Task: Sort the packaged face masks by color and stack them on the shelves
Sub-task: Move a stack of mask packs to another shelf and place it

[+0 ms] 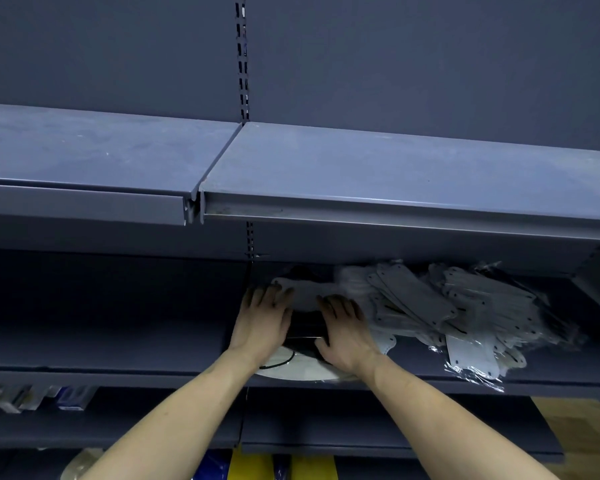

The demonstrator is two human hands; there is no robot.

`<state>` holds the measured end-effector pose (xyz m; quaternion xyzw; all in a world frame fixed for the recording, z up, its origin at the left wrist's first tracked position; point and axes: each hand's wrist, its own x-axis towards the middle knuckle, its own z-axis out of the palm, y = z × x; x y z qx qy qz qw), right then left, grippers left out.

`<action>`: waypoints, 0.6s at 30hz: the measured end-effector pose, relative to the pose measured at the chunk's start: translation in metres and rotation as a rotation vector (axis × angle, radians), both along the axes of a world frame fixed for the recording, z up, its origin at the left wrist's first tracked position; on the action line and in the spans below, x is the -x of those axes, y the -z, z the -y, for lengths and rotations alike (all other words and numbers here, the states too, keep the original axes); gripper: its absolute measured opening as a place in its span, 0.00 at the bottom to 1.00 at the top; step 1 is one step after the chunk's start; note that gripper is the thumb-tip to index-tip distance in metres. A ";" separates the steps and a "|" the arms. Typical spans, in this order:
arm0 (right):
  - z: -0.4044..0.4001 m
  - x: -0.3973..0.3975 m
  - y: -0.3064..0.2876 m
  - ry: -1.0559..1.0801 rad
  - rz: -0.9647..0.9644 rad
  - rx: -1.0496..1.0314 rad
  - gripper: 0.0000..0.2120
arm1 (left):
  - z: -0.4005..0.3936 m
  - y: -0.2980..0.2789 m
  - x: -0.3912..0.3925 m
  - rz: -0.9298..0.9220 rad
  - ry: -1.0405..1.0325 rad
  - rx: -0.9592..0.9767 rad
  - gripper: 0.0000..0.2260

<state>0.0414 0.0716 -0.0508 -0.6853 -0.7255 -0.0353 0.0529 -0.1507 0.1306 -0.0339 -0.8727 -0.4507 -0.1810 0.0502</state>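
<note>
both hands work on the middle shelf (118, 355). the left hand (262, 320) and right hand (343, 332) rest flat, fingers extended, on either side of a small stack of packaged masks (303, 327), gripping nothing. the stack lies between the palms, equally near both. a loose white mask pile (465, 306) lies just right of the right hand. no legible writing.
</note>
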 end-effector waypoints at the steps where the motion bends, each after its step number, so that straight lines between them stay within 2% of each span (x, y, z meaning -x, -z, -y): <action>1: 0.001 0.000 -0.001 -0.019 -0.024 0.016 0.38 | 0.003 0.004 -0.001 -0.022 0.027 0.126 0.26; 3: 0.003 0.000 -0.003 -0.071 -0.061 0.036 0.39 | 0.006 0.013 0.000 -0.109 0.073 0.376 0.36; 4: 0.004 -0.001 -0.004 -0.095 -0.078 0.060 0.41 | 0.007 0.020 0.000 -0.139 0.083 0.440 0.39; 8: 0.006 -0.005 -0.002 -0.110 -0.140 0.139 0.43 | 0.007 0.031 0.001 -0.172 0.076 0.437 0.41; 14: 0.010 -0.010 -0.003 -0.135 -0.133 0.110 0.32 | 0.002 0.033 0.002 -0.164 0.055 0.478 0.42; 18: 0.008 -0.015 -0.003 -0.036 -0.196 0.048 0.27 | 0.003 0.024 0.000 -0.178 0.047 0.474 0.34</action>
